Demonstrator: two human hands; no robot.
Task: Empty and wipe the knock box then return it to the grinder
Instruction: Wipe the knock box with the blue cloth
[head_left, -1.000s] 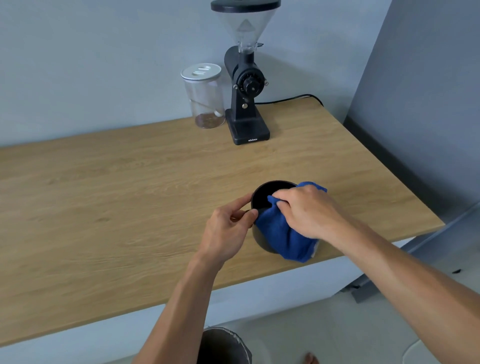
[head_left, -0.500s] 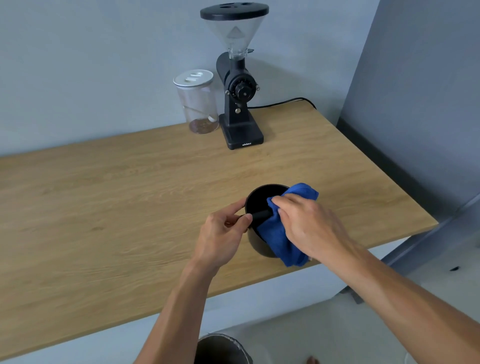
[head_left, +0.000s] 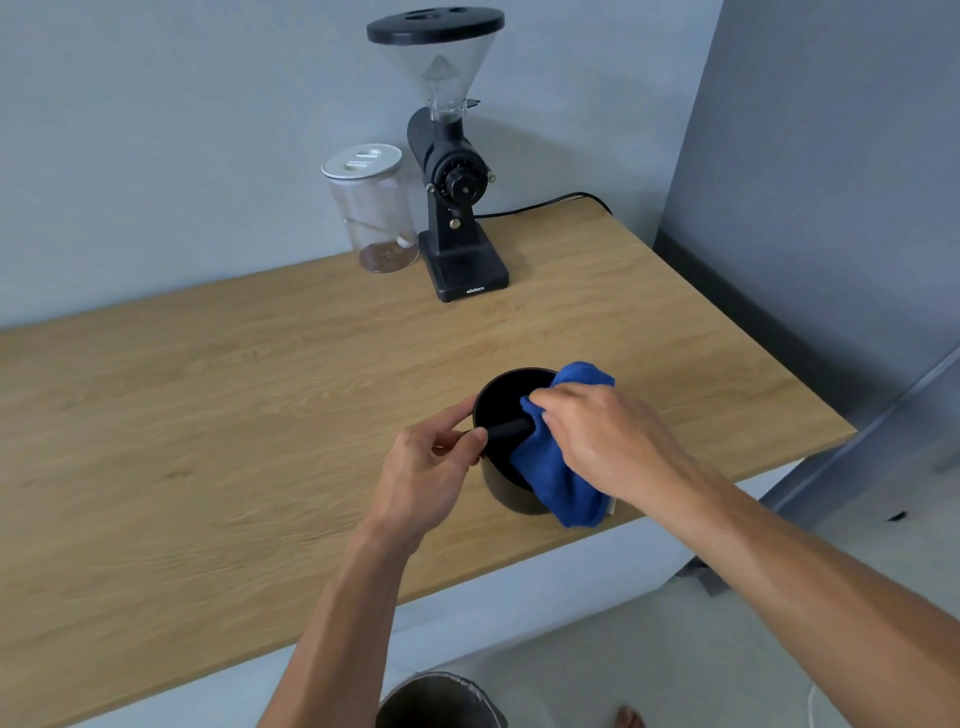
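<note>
Wiping is underway: the left hand (head_left: 426, 467) steadies the round black knock box (head_left: 501, 483) well in front of the black coffee grinder (head_left: 457, 208); the right hand (head_left: 597, 436) presses a blue cloth (head_left: 561, 483) inside it. Returning it remains.

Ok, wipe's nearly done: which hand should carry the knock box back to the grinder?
Left, probably. The left hand already grips the knock box at its rim, while the right hand is busy holding the blue cloth. The grinder stands straight ahead.

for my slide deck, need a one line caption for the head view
Left hand steadies the black knock box at the wooden table's edge while the right hand wipes it with a blue cloth.
</note>
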